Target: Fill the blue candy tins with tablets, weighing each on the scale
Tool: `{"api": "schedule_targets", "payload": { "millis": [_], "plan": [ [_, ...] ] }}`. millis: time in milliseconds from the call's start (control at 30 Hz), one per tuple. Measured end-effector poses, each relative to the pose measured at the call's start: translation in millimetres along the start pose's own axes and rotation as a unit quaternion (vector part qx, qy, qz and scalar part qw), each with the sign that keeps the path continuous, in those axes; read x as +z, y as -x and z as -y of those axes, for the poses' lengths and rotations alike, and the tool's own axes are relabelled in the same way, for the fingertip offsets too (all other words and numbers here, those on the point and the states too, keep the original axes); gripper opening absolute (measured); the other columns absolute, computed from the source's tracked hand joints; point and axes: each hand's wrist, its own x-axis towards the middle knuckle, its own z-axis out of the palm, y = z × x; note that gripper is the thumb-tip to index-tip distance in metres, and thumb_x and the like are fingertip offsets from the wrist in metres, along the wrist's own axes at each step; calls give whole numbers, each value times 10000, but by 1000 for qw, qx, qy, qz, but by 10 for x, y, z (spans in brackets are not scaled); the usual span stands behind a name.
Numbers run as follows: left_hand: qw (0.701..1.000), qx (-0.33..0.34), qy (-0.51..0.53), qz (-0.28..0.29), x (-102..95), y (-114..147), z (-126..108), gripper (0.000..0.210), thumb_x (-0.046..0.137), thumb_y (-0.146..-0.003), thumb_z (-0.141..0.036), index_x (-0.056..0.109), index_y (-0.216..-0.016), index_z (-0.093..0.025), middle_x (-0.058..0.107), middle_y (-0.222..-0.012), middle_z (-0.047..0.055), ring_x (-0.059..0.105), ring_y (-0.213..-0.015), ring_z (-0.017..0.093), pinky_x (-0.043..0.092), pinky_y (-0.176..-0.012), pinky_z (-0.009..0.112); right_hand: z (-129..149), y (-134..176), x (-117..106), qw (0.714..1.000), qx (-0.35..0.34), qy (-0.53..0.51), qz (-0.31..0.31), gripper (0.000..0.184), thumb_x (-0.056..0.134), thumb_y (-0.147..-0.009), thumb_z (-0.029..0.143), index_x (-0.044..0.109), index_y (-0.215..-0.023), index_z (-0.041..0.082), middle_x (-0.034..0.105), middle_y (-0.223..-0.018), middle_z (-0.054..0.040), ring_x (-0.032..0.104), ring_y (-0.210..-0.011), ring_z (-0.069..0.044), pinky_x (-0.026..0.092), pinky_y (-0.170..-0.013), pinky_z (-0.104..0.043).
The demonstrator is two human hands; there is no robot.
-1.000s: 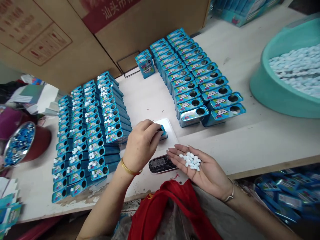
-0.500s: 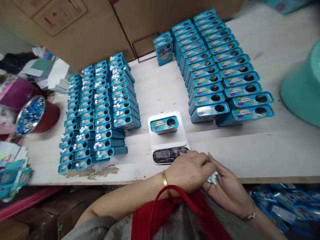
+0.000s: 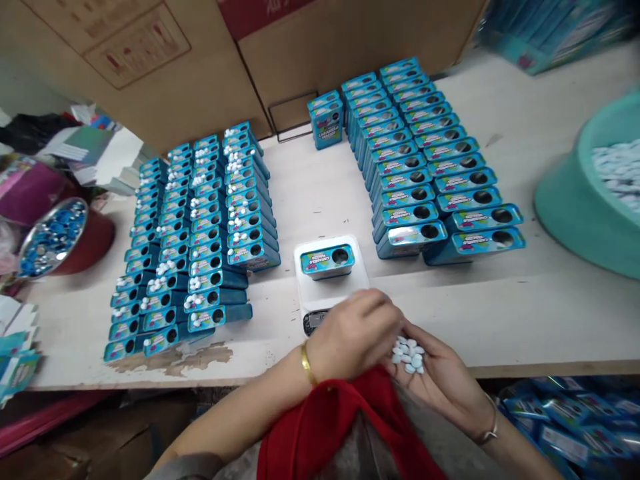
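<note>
My right hand [image 3: 443, 383] is turned palm up and cupped, holding a small heap of white candies [image 3: 409, 355]. Just left of the heap, my left hand [image 3: 353, 333] is closed with its fingers curled down; what they hold, if anything, is hidden. It covers part of the display of a white kitchen scale [image 3: 330, 290]. On the scale's platform stands a blue tin [image 3: 326, 261] with a round dark hole in its top, marked "Caramelo Macizo".
Rows of similar tins [image 3: 207, 227] with white candies on their tops stand left; more tins [image 3: 430, 153] stand right. A green tub [image 3: 565, 213] of white candies is far right. A red bowl [image 3: 95, 233] of blue and silver pieces sits left. Cardboard boxes [image 3: 350, 53] line the back.
My left hand has shifted left and now covers most of the scale's display. My right palm is now more exposed, showing the heap of candies. The camera view has tilted upward.
</note>
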Motion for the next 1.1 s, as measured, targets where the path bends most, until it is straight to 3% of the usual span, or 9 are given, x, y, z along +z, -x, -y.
{"api": "schedule_targets", "payload": {
  "millis": [100, 167, 433, 733, 900, 1100],
  "plan": [
    [991, -41, -4, -130, -280, -104, 155, 46, 486, -874, -155, 523, -900, -162, 563, -853, 46, 531, -806, 117, 463, -710, 229, 20, -22, 129, 998, 26, 20, 55, 252, 458, -893, 221, 677, -951, 110, 722, -955, -108, 664, -957, -191, 531, -844, -287],
    [984, -60, -29, -166, -393, -157, 262, 39, 507, -863, -146, 528, -885, -171, 567, -847, 37, 534, -803, 115, 457, -706, 233, 30, -20, 193, 997, 27, 36, 68, 293, 447, -902, 246, 646, -1035, 77, 696, -1039, -153, 634, -1033, -212, 521, -859, -277],
    [974, -104, -138, -147, -427, -144, 408, 28, 556, -844, -210, 575, -863, -201, 632, -958, 27, 552, -930, 170, 390, -858, 367, 97, -45, 184, 998, 13, 42, 45, 311, 431, -906, 260, 610, -1077, 73, 669, -1104, -170, 581, -1117, -231, 505, -904, -289],
    [941, -145, -147, -269, -739, 17, 417, 61, 578, -844, -231, 582, -903, -216, 609, -988, 25, 574, -971, 175, 442, -904, 392, 362, 74, -26, 993, -111, 16, -27, 279, 433, -887, 217, 622, -1069, 121, 658, -1149, -129, 542, -1169, -221, 485, -967, -326],
    [933, -154, -154, -287, -772, 121, 457, 56, 592, -834, -225, 589, -889, -215, 616, -966, 21, 581, -960, 175, 453, -904, 399, 427, 125, -64, 989, -142, 16, -48, 287, 436, -884, 221, 617, -1089, 134, 654, -1165, -111, 545, -1166, -219, 506, -940, -317],
    [935, -158, -132, -288, -720, 139, 439, 55, 597, -830, -215, 598, -883, -201, 622, -958, 24, 582, -957, 171, 447, -910, 391, 380, 130, -29, 991, -122, 8, -50, 285, 420, -890, 206, 618, -1079, 129, 662, -1148, -114, 550, -1159, -222, 518, -924, -312]
  ]
}}
